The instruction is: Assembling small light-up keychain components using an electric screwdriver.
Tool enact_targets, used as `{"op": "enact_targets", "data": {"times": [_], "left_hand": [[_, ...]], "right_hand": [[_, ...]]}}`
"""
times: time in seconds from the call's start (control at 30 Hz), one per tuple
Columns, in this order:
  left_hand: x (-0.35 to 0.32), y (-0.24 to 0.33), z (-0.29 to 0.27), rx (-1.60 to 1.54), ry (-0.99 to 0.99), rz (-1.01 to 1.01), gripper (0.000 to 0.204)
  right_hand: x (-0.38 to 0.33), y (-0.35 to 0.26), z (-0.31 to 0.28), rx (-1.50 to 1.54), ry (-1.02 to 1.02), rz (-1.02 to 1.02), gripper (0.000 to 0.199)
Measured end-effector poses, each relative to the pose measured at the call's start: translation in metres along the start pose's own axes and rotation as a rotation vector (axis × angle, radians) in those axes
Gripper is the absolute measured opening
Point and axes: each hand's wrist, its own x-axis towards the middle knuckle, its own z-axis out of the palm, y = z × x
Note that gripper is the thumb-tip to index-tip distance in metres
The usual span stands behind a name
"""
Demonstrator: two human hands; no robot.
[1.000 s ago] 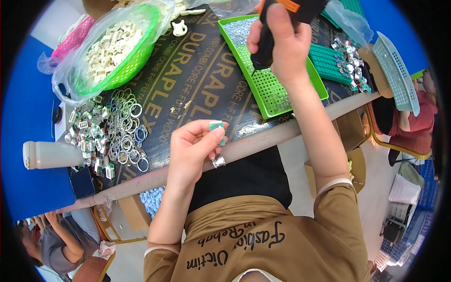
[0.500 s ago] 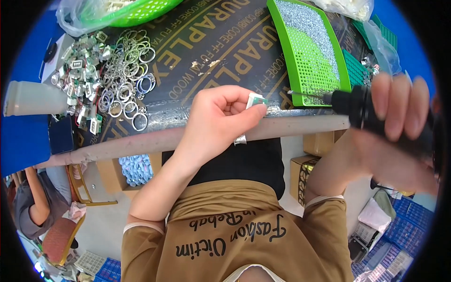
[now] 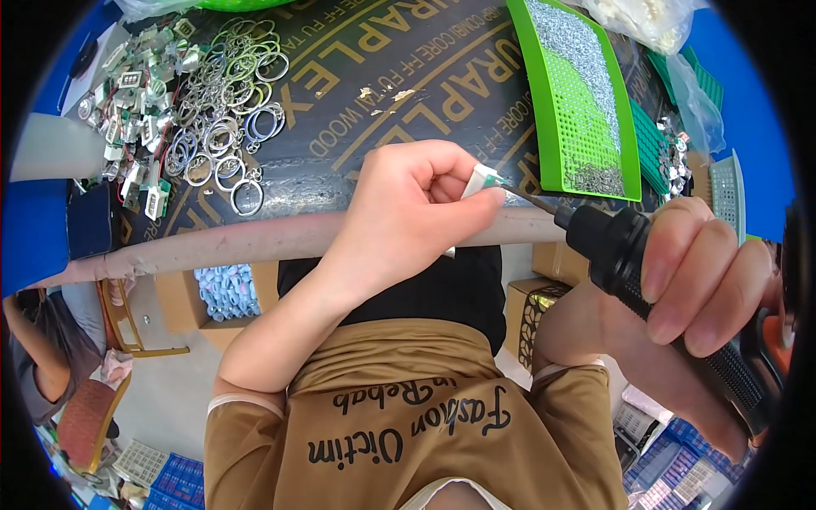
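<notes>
Two hands at work in the head view, both raised near the front edge of the dark surface (image 3: 331, 153).

Main change: the driver (image 3: 614, 251). One second ago it was up over the green tray (image 3: 632, 161); half a second ago it had swung to the right, bit well apart from the left hand (image 3: 416, 200). Now the bit slants inward, its tip right at the small white part (image 3: 481, 180). Contact or a slight gap: cannot tell, thumb and blur in the way. Left hand has shifted a little to the right, pinch unchanged. Judgement: tool and part look brought together, so the work seems to be at the lining-up stage, with a steady pinch mattering most.

Fingers: left thumb and forefinger narrow, pinching the white part; right hand (image 3: 701, 276) has its fingers wrapped round the driver's black grip.

White part: small, blocky, pale casing with a green face turned toward the bit; tilted, held over the front edge. Much of it lies behind the thumb. A pale sliver (image 3: 449, 252) shows below the left hand; whether it joins the part is unclear.

Alongside: small metal pieces (image 3: 578, 51) in the tray; key rings (image 3: 221, 132) to the left.
</notes>
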Motion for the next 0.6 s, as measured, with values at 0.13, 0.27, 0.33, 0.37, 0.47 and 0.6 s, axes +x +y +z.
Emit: {"op": "enact_targets", "data": {"times": [0.13, 0.27, 0.33, 0.37, 0.47, 0.6], "left_hand": [[0.001, -0.001, 0.0, 0.035, 0.002, 0.004, 0.006], [0.002, 0.0, -0.001, 0.045, -0.014, -0.005, 0.005], [0.002, -0.001, -0.001, 0.047, -0.01, -0.001, 0.005], [0.002, -0.001, -0.001, 0.049, -0.005, 0.003, 0.005], [0.001, -0.001, -0.001, 0.045, -0.007, -0.004, 0.005], [0.002, -0.002, 0.0, 0.049, -0.006, -0.002, 0.005]], "right_hand": [[0.007, -0.003, -0.012, 0.047, -0.197, 0.16, 0.064], [-0.002, 0.004, -0.001, -0.013, -0.062, 0.052, 0.064], [-0.002, 0.003, 0.001, -0.025, -0.053, 0.042, 0.064], [-0.002, 0.004, 0.002, -0.034, -0.045, 0.031, 0.064], [0.013, -0.002, -0.014, 0.065, -0.315, 0.204, 0.065], [0.018, -0.002, -0.013, 0.045, -0.347, 0.228, 0.068]]}}
